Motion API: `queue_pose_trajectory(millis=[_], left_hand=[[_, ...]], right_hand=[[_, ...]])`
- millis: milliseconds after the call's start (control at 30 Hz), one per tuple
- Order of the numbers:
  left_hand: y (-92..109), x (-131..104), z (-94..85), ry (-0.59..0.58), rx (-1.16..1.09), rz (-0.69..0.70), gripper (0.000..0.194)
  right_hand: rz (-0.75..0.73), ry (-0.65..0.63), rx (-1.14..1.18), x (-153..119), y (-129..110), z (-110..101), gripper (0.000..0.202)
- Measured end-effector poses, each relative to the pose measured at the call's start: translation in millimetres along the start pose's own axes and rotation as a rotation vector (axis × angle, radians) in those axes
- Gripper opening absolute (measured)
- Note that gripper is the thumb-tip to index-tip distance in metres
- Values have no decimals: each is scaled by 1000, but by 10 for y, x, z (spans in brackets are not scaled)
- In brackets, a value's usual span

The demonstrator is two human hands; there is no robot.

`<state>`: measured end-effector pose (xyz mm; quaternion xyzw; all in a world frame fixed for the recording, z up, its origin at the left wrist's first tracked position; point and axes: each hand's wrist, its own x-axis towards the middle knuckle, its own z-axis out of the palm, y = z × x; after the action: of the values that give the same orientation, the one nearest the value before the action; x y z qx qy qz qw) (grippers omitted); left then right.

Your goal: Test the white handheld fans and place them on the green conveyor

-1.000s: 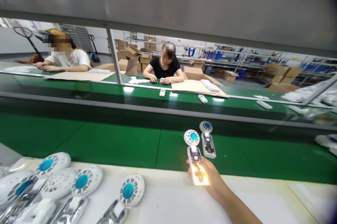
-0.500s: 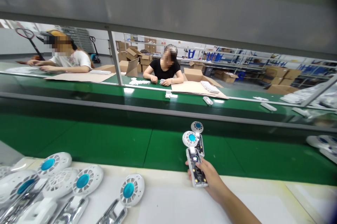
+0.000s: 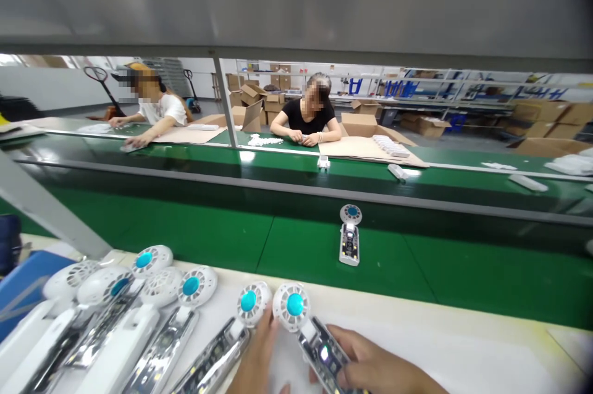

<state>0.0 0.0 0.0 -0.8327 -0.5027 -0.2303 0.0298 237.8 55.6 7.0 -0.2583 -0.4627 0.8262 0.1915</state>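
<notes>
In the head view my right hand [image 3: 370, 363] is closed around a handheld fan [image 3: 324, 347]. Its round white head [image 3: 291, 307] has a blue centre, and its handle shows a circuit board with a lit white light. My left hand [image 3: 257, 351] is just left of this fan, its visible fingers stretched toward the head; whether they touch it I cannot tell. Left of that hand lies another handheld fan [image 3: 215, 354] with a shiny handle. Several more fans [image 3: 164, 344] lie in a row at the lower left, some with white handles.
One open-handled fan [image 3: 349, 244] lies on the green conveyor belt [image 3: 306, 252]. Across the line, two co-workers [image 3: 303, 116] sit at a green bench with cardboard and white parts. A grey panel [image 3: 296, 8] hangs overhead; a slanted post [image 3: 55, 209] and blue bin [image 3: 28, 289] stand left.
My right hand has drawn the held fan back from over the belt toward me. My left hand has come into view. The camera has turned slightly left.
</notes>
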Motion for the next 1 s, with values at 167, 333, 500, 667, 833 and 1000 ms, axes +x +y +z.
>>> queue_pose_trajectory(millis=[167,333,500,667,833,1000], left_hand=[[44,172,-261,22,74,-66,66],[45,198,-218,31,14,16,54],[-44,120,-42,31,-70,6,55],[-32,136,-100,-21,-36,16,58],[39,156,-132,-14,-73,-25,57],[37,128,-117,-22,-120,-27,58]], right_hand=[[22,-98,-92,-38,-46,74,57],[-7,-99,-59,-9,-52,139,56],[36,-83,-46,16,-75,142,58],[50,-74,-33,18,-54,118,57],[34,-86,-18,8,-74,133,56],[52,-58,-20,9,-106,165,55]])
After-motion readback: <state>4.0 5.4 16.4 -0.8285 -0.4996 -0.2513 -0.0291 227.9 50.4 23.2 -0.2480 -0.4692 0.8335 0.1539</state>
